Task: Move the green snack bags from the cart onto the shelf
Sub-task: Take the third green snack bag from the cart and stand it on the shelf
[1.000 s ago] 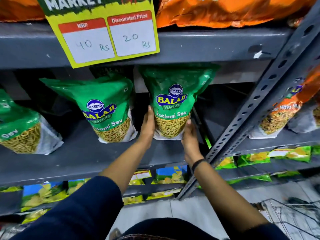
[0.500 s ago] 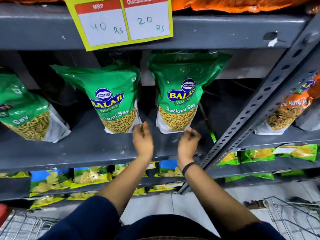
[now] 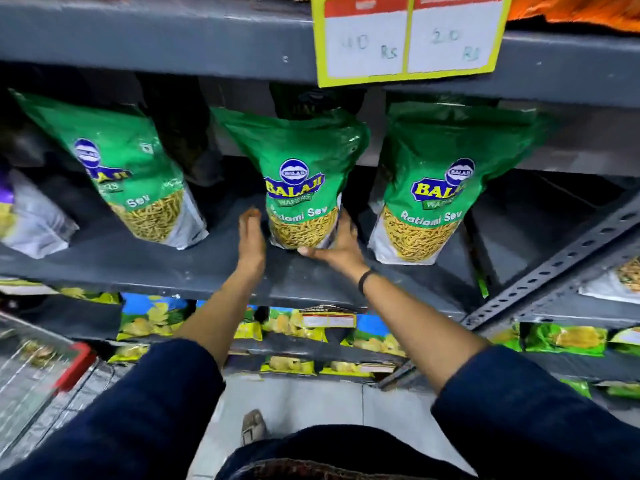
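Three green snack bags stand on the grey shelf [image 3: 145, 268]. The middle green bag [image 3: 298, 168] is gripped between my hands. My left hand [image 3: 251, 237] presses flat against its lower left side. My right hand [image 3: 337, 245] cups its lower right corner, thumb under the base. The right green bag [image 3: 436, 181] stands upright by itself, just right of my right hand. The left green bag [image 3: 128, 174] leans to the left, apart from my hands. A corner of the wire cart [image 3: 38, 368] with a red trim shows at the lower left.
A yellow price tag [image 3: 408, 39] hangs from the shelf above. A slanted perforated grey post [image 3: 554, 268] crosses at the right. Lower shelves hold yellow-green snack packs [image 3: 568, 337]. Orange bags [image 3: 581, 12] lie on the top shelf. A white-purple bag [image 3: 31, 216] sits far left.
My hands let go of the right bag and moved left onto the middle bag, clasping its base. The view swung left, bringing the cart corner into sight.
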Motion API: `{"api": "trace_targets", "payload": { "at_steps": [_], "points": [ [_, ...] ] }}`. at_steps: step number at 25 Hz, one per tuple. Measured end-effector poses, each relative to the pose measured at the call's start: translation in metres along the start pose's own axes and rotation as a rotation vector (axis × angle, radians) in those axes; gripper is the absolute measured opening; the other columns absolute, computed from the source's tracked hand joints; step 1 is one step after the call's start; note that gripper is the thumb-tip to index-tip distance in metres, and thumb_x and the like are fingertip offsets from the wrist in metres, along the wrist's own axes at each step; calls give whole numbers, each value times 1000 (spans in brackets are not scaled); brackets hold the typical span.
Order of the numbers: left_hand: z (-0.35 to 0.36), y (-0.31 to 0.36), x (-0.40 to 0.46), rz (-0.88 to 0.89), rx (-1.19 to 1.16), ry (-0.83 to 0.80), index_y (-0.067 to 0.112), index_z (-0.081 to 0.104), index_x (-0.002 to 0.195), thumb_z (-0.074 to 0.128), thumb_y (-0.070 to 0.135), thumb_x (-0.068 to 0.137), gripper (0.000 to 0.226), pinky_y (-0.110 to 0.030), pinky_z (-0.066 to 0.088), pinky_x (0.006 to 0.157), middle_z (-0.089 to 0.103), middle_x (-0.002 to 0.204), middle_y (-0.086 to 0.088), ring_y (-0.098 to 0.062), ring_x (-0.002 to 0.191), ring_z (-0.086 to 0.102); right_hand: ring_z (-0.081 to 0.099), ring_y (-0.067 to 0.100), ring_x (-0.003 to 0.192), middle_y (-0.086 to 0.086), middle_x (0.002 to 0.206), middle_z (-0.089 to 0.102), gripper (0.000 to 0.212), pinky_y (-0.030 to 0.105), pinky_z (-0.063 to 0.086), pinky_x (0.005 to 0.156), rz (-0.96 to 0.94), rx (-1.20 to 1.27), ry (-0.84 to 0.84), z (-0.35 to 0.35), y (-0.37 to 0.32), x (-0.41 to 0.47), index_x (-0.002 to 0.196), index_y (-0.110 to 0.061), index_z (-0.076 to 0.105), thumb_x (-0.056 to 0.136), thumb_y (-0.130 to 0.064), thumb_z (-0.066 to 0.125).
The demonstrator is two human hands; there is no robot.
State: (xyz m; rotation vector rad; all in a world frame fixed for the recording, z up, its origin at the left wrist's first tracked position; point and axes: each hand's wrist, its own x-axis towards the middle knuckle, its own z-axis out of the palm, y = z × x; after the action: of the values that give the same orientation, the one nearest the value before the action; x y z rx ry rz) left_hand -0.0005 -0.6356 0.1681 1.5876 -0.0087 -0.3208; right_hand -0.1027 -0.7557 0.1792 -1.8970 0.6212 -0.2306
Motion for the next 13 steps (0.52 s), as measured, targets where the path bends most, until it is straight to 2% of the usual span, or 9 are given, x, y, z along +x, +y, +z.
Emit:
{"api": "trace_targets", "payload": {
  "at_steps": [2, 4, 6, 9, 11, 13],
  "points": [
    [-9, -11, 27, -61, 135, -197, 23, 59, 115, 39, 58, 80, 54, -42, 33, 112, 59, 128, 0, -16, 120, 51, 31, 25, 136, 13, 145, 36, 110, 30, 29, 110, -29, 8, -15, -1, -2, 13, 139, -9, 21, 53, -26, 87],
    [-8, -8, 18, -33, 142, -302, 31, 63, 108, 31, 53, 83, 46, -40, 37, 109, 61, 127, 1, -14, 120, 52, 40, 23, 131, 11, 141, 41, 104, 25, 32, 103, -27, 39, -11, 1, 1, 18, 135, -8, 24, 54, -21, 87],
    [-11, 6, -6, -14, 119, -291, 36, 62, 100, 25, 48, 84, 43, -38, 39, 107, 62, 126, 0, -15, 119, 52, 42, 20, 127, 10, 140, 43, 99, 24, 33, 100, -23, 55, -10, 11, 5, 14, 133, -8, 25, 55, -18, 86],
    [-20, 4, -10, -32, 85, -236, 37, 60, 102, 25, 59, 77, 48, -42, 37, 108, 60, 127, 1, -16, 119, 51, 41, 20, 127, 10, 139, 42, 104, 30, 35, 105, -18, 94, -15, 20, 7, 6, 132, -11, 25, 50, -24, 88],
    [-21, 7, -17, -35, 106, -218, 35, 57, 103, 25, 56, 80, 45, -32, 38, 101, 58, 127, 2, -13, 119, 49, 39, 22, 131, 8, 141, 40, 115, 40, 35, 111, -12, 105, 10, 22, 9, 4, 135, -15, 24, 41, -36, 87],
    [-24, 6, -25, 27, 91, -240, 27, 52, 110, 26, 44, 91, 37, -22, 36, 91, 54, 122, 4, -10, 115, 46, 35, 24, 134, 10, 144, 36, 121, 40, 32, 113, -2, 138, 125, 29, 11, -3, 139, -14, 22, 39, -35, 88]
  ]
}}
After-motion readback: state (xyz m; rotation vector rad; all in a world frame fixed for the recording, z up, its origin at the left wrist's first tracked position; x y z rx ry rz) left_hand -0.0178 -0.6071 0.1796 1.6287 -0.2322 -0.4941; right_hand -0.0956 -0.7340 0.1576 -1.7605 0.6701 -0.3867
